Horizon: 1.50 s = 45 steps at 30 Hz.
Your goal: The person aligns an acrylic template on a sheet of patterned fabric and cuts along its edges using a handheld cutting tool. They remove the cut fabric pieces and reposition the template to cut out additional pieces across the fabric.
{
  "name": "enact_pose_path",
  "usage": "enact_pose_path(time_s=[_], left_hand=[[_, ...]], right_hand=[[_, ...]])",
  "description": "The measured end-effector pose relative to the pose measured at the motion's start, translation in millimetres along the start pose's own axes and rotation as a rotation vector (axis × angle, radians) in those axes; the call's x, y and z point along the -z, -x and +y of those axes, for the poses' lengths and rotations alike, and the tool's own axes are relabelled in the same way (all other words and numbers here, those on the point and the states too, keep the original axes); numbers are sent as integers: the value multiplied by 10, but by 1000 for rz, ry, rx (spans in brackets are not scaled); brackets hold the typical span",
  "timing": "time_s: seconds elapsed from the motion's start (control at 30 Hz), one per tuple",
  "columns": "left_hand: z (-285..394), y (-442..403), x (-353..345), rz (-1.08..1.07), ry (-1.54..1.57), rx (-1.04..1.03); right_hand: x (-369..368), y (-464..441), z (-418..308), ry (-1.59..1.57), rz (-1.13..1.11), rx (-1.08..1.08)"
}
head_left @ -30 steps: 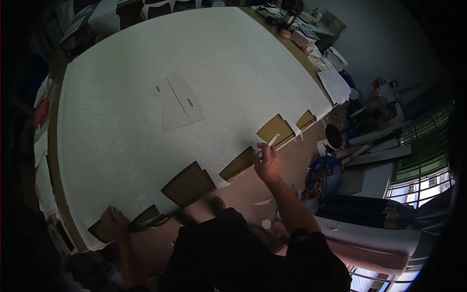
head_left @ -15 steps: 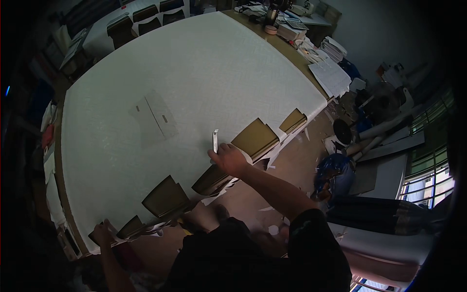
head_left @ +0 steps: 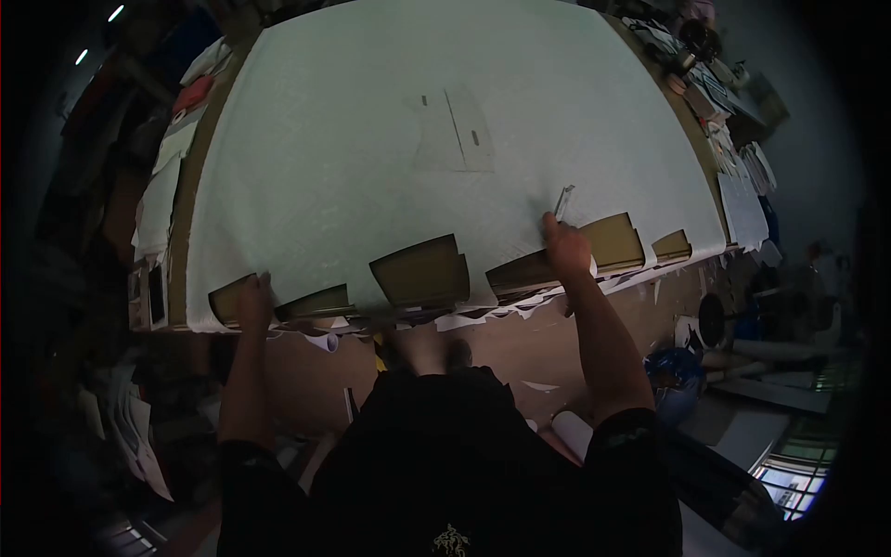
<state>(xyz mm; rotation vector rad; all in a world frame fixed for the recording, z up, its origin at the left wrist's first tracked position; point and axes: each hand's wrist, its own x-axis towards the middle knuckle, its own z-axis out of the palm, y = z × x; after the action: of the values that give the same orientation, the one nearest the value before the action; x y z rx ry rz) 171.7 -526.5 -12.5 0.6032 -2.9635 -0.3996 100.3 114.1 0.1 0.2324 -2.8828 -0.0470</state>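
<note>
A large white sheet [head_left: 353,158] covers the table. Along its near edge are several brown cut-out gaps [head_left: 422,269]. My right hand [head_left: 568,249] is closed around a slim silver cutter knife [head_left: 563,200], its end pointing up and away from me. That hand rests at the near edge, between two of the gaps on the right side. My left hand [head_left: 254,302] lies over the leftmost gap, at the table's near left corner. Its fingers are dim, so whether they grip the sheet does not show.
A faint pattern outline [head_left: 455,135] with a dark line shows mid-sheet. Papers and small items crowd the right border [head_left: 742,200]; more papers [head_left: 160,209] lie along the left. White scraps and a roll [head_left: 572,434] are on the floor. A blue bundle [head_left: 676,371] stands at the right.
The head view has turned, so the table's near edge now runs almost level. Both hands stay at about the same places along the edge, and the right one still holds the knife.
</note>
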Motion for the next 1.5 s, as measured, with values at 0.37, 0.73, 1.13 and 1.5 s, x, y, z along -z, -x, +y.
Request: enact_pose_path(time_s=[0.37,0.73,1.13,1.5], left_hand=[[-262,119,-127,-70,29,27],[-186,153,245,-155,-51,99],[274,858,388,117,104,321],[558,656,246,42,123,-230]], right_hand=[[193,191,-15,55,-167,-4],[365,370,21,-201,-90,17],[455,512,322,-497,220,6],[11,-583,-392,-557,177,28]])
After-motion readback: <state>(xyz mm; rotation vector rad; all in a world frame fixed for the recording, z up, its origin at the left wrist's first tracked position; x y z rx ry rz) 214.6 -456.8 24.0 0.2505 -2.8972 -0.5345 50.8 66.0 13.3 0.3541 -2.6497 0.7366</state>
